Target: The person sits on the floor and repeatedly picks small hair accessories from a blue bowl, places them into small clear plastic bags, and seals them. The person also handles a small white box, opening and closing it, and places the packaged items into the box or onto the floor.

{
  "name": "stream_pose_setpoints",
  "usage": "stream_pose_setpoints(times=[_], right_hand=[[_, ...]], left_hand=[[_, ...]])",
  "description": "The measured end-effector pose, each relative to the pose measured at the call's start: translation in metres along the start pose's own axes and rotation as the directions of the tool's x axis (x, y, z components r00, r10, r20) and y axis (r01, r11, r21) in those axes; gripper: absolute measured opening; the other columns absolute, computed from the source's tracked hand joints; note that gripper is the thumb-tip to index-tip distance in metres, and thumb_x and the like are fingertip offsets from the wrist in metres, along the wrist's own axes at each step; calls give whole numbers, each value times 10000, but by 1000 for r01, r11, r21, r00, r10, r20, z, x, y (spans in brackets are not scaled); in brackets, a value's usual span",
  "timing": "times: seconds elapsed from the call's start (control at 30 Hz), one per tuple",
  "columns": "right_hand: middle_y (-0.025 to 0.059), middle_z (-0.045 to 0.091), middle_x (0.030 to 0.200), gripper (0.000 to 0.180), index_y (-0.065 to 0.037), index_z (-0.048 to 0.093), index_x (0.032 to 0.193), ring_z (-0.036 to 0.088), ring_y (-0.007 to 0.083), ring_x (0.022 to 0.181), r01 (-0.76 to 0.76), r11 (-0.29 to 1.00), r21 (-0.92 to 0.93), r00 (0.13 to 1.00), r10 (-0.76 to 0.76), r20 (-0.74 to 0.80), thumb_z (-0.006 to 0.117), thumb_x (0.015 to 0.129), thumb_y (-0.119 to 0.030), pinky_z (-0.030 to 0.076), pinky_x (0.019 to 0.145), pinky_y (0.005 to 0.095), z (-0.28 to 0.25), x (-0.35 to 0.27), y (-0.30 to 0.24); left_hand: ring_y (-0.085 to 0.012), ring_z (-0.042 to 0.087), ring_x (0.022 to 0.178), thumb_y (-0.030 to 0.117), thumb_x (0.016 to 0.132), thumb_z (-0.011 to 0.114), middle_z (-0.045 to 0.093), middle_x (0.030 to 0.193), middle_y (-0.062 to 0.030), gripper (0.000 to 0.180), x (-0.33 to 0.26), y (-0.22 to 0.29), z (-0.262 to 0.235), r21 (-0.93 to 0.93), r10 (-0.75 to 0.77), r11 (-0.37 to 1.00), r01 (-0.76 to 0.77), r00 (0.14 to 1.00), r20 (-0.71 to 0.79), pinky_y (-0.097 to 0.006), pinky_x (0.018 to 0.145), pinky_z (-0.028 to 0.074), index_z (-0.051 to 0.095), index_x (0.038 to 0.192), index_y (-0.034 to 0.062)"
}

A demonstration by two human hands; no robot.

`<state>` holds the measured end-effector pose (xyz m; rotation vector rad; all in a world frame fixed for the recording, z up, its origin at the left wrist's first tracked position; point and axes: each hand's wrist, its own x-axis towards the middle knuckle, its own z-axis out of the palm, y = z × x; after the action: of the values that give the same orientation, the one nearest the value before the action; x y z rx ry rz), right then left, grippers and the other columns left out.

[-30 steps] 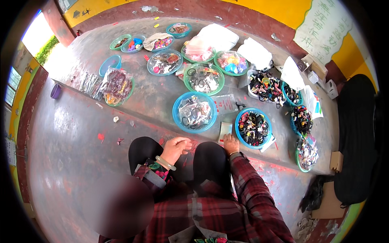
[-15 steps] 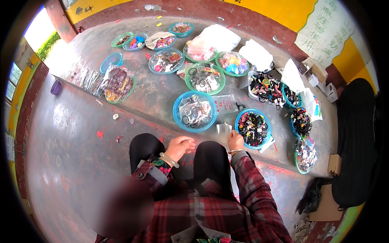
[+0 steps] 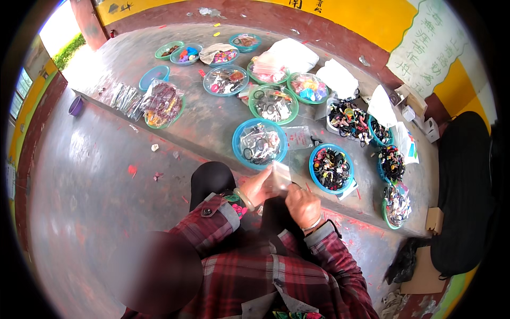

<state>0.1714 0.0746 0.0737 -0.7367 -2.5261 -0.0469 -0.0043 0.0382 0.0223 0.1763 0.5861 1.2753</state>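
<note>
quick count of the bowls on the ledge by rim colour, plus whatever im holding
green-rimmed round plastic bowls: 6
blue or teal-rimmed round plastic bowls: 9
small clear plastic bag held between left hand and right hand: 1
total: 16

Ahead of me, on the grey concrete ledge (image 3: 212, 127), stand round basins: a blue one of bagged black rings (image 3: 260, 143), another blue one heaped with dark hair ties (image 3: 331, 169) beside it, and a green one (image 3: 273, 103) behind. A purple cup (image 3: 75, 106) sits far left on the floor.
</note>
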Motion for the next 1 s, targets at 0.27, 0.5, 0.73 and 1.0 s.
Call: stream_pose_setpoints(times=[0.27,0.5,0.73,1.0], right_hand=[[109,630,842,163,-25,618,836,618,256,723,-12,947,322,999,27,-42,662,717,-126,495,642,321,-15,-16,-14],[132,548,1081,375,-38,558,1090,531,308,982,-415,774,478,881,473,-2,645,726,-73,440,830,357,-12,-8,-4],[150,563,1055,343,-28,571,1069,546,308,955,-250,889,384,949,304,-85,629,732,-48,440,828,365,-1,-9,-5],[152,565,1047,300,-13,599,1012,544,326,923,-163,957,241,979,187,-82,636,719,-63,443,811,385,-2,-8,-2]], left_hand=[[-235,570,998,86,883,489,556,1104,-139,356,-19,-19,4,109,61,991,-74,991,122,-380,860,464,417,1223,11],[-167,592,919,96,901,470,564,1074,-76,329,-37,-27,17,199,29,977,-78,971,237,-332,743,523,426,1219,21],[-104,580,823,98,901,474,568,1002,-39,304,-36,-28,9,257,0,965,-60,973,231,-272,709,498,449,1189,5],[-95,572,779,117,900,480,567,960,-29,292,-31,-31,3,300,-42,954,-17,981,188,-258,679,491,453,1171,11]])
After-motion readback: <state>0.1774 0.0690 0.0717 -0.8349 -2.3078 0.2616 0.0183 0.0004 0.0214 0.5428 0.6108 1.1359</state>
